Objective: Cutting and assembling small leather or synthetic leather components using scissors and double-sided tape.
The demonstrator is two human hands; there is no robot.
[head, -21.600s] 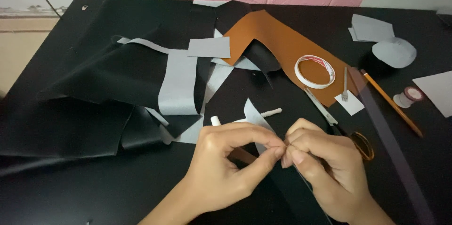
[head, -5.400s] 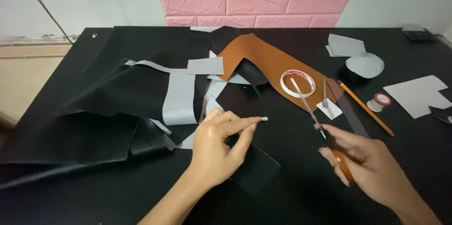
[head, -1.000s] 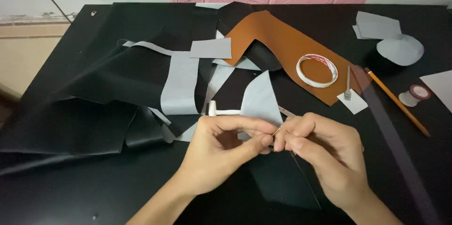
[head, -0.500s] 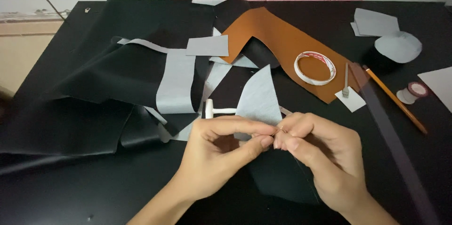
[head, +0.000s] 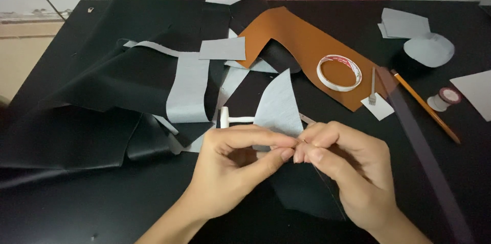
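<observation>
1. Small leather piece [head: 279, 108], grey backing up and black below, sits at front centre of the black table [head: 61, 198], pinched between both hands.
2. Left hand [head: 232, 165]: thumb and fingers closed on its edge.
3. Right hand [head: 348, 170]: fingertips pinched on the same spot, touching the left's.
4. Versus half a second ago, the grey flap stands slightly higher; grip unchanged, so work is still at that edge.
5. Further out: tape ring [head: 338, 73] on brown leather [head: 302, 39], pencil [head: 425, 106] to the right.

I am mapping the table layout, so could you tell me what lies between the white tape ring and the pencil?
In the head view, between the white tape ring and the pencil lie a small metal pronged tool, its tip on a small grey square, and a dark ruler-like strip.
</observation>
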